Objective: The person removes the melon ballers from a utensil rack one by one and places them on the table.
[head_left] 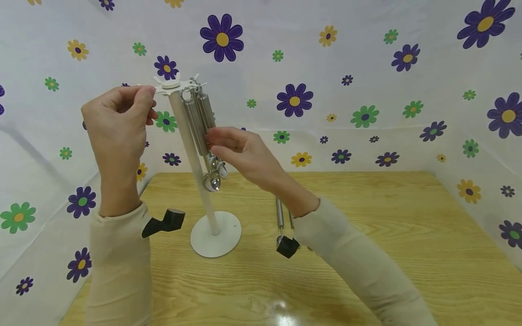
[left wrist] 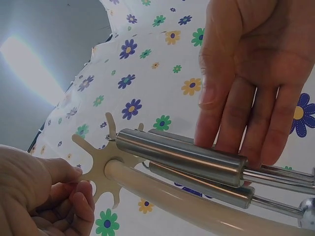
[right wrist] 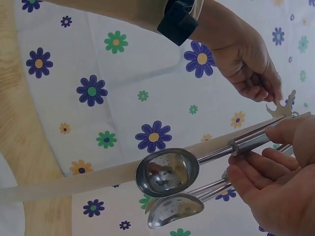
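Observation:
My left hand (head_left: pixel 118 113) pinches one prong of the flat hook-rimmed top (head_left: pixel 169 84) of a white utensil stand (head_left: pixel 185 136). From hooks on the right side of that top hang several metal ice cream scoops (head_left: pixel 212 181), handles up and bowls down. My right hand (head_left: pixel 248 156) touches their handles (left wrist: pixel 182 155) with its fingers fairly straight and the palm turned toward the stand. In the right wrist view, two scoop bowls (right wrist: pixel 167 172) show beside the pole. The stand leans to the left in the head view.
The stand's round white base (head_left: pixel 216 235) rests on the wooden table (head_left: pixel 244 280). More metal utensils (head_left: pixel 279 213) lie on the table, partly hidden behind the right forearm. A flower-patterned cloth (head_left: pixel 261 68) surrounds the table at the back and sides.

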`<state>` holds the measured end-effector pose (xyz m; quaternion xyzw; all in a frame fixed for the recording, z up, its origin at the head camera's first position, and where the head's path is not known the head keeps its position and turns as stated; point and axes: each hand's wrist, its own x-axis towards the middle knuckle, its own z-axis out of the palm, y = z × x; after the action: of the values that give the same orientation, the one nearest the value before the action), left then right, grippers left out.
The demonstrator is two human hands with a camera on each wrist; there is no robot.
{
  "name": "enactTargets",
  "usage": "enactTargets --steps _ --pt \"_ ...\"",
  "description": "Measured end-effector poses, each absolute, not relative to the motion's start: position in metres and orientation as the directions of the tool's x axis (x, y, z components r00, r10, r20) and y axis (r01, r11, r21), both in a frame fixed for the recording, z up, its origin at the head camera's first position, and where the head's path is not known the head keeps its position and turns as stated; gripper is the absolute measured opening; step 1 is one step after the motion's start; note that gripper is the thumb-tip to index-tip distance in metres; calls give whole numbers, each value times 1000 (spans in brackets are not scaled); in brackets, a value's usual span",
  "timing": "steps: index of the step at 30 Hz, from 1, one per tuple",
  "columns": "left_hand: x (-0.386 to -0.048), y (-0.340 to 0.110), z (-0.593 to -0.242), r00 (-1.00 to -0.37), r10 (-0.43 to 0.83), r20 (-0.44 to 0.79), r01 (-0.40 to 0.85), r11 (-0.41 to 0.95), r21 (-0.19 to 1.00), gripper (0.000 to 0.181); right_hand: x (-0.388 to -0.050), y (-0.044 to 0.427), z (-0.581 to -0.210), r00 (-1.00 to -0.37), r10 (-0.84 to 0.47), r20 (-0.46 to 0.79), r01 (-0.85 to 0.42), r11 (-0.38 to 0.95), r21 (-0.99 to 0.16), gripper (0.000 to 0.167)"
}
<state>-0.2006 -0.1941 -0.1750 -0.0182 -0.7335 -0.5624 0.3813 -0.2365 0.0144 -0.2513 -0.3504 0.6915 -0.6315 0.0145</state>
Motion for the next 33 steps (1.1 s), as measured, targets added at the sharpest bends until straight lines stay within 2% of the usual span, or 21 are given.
enactTargets --steps 12,16,22,33 --pt "-201 -193 -176 -713 -399 577 453 366 813 28 -235 6 -246 -769 -484 417 -437 -77 -896 44" --pt "-200 -193 -175 -713 -398 577 449 373 812 29 -234 9 -243 -748 -518 414 -455 -53 -889 44" --pt "-199 -192 -176 -719 -390 575 449 371 813 28 -232 18 -238 -707 -598 378 -450 -31 -892 36" --pt "-200 -192 -175 -740 -386 550 428 360 829 29 -227 29 -231 -685 -627 370 -448 -38 -893 28"
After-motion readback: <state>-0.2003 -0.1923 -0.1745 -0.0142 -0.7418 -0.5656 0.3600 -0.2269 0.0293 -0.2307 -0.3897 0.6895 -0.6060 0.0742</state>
